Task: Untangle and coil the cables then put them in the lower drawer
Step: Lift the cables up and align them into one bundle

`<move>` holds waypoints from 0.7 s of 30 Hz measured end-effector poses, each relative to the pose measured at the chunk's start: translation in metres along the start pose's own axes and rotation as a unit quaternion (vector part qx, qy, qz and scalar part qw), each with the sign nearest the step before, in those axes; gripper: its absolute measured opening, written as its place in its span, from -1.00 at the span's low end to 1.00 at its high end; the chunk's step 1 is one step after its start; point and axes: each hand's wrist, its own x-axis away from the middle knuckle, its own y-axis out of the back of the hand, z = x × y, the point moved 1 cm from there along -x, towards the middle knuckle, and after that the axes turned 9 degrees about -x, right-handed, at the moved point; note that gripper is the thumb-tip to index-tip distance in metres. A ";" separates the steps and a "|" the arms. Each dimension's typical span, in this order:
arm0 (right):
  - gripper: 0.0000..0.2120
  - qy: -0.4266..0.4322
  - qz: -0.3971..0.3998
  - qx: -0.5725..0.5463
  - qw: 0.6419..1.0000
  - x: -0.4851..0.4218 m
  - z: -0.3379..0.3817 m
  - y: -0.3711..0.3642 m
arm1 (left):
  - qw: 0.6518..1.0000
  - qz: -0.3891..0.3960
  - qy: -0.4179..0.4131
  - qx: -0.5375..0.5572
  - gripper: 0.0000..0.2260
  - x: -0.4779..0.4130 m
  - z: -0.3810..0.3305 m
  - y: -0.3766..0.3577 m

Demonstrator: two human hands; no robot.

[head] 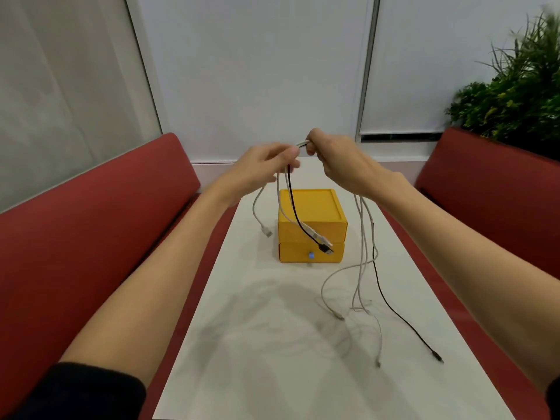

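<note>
While both hands are raised close together over the white table, the left hand has its fingers curled round a bunch of cables and the right hand pinches the same bunch just beside it, with a short white stretch bridging the two. Below the left hand several short ends hang free: white ones, one with a plug dangling clear of the table, and a black cable whose plug hangs in front of the yellow drawer box. Below the right hand the long ends drop to the table, where the white strands loop and cross each other and the black one trails away toward the person's right side. The box stands on the table beneath and just beyond the hands, and its lower drawer is closed, well apart from both hands. Red benches run along both sides of the table, and a green plant rises beyond the right arm
</note>
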 end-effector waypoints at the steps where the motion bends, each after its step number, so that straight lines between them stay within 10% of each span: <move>1: -0.82 0.005 0.009 0.002 1.000 -0.001 0.001 0.000 | 1.000 0.004 -0.011 0.000 -0.64 -0.002 -0.008 -0.004; 11: -0.87 0.031 -0.035 -0.028 0.999 0.010 -0.007 -0.003 | 0.979 -0.153 0.020 0.130 -0.66 -0.004 -0.016 -0.041; 21: -0.80 -0.200 -0.165 -0.141 0.956 0.042 -0.041 -0.035 | 0.936 -0.290 -0.021 0.197 -0.66 -0.002 -0.025 -0.028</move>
